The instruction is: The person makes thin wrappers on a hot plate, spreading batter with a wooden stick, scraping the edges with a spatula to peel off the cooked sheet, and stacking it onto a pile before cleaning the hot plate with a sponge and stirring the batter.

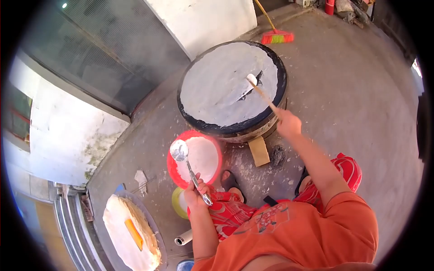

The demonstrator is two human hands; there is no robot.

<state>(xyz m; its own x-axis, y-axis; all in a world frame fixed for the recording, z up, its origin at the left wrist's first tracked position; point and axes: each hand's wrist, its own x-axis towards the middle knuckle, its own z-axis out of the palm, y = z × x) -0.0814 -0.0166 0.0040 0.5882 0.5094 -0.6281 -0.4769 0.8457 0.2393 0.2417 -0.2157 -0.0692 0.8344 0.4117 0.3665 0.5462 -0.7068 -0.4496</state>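
Concrete floor (343, 90), flecked with white bits near the feet, spreads around a squat round griddle (282, 74). The right hand (289, 125), just off the griddle's near right edge, is closed around the handle of a wooden spreader (266, 97). The spreader's whitened head lies at a pale batter layer (212, 81), which covers most of the griddle (dark patches show through beside the head, and the rim is black). The left hand (197, 192) is wrapped around a metal ladle (179, 150), its bowl coated white and over the left part of a red basin (172, 171) holding white batter.

Farther out, a brown slab (259, 151) sits at the griddle's base, next to a dark wiry tangle (278, 156). At lower left is a stack of thin pale sheets (120, 228), with an orange strip (134, 234) on top. Beyond the griddle stands a broom (277, 37) (red and yellow-green bristles down).
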